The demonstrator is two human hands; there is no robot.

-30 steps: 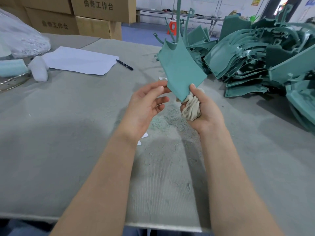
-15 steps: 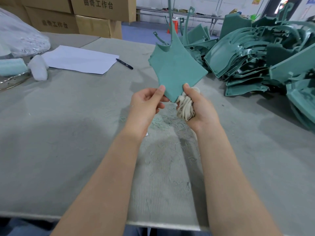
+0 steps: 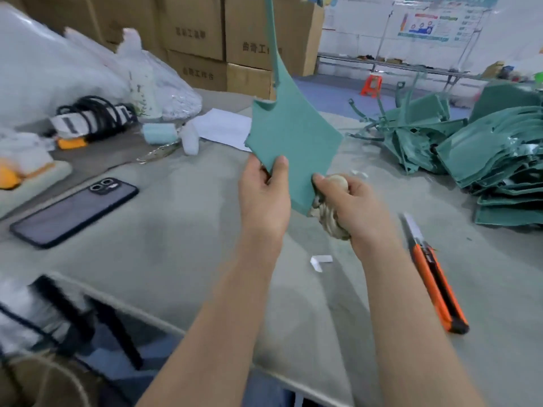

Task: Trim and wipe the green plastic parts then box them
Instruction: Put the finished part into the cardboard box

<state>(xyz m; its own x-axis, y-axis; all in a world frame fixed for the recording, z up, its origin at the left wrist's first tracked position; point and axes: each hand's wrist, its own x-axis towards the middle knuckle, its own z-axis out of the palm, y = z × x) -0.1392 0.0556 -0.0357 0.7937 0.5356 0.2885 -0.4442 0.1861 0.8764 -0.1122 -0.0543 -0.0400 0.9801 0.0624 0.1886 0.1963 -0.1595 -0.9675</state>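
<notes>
Pinching green part (image 3: 293, 136) low with left hand (image 3: 264, 198), over table (image 3: 176, 230) middle. Squeezing rag (image 3: 332, 224) in right hand (image 3: 357, 205), thumb on part. Wipe both flat sides, edge to edge.

Before me: grey-felted workbench (image 3: 176, 236); beyond it, stacked cardboard boxes (image 3: 194, 33), blue floor (image 3: 326, 98), white wall (image 3: 361, 27) bearing a poster (image 3: 435, 22).
</notes>
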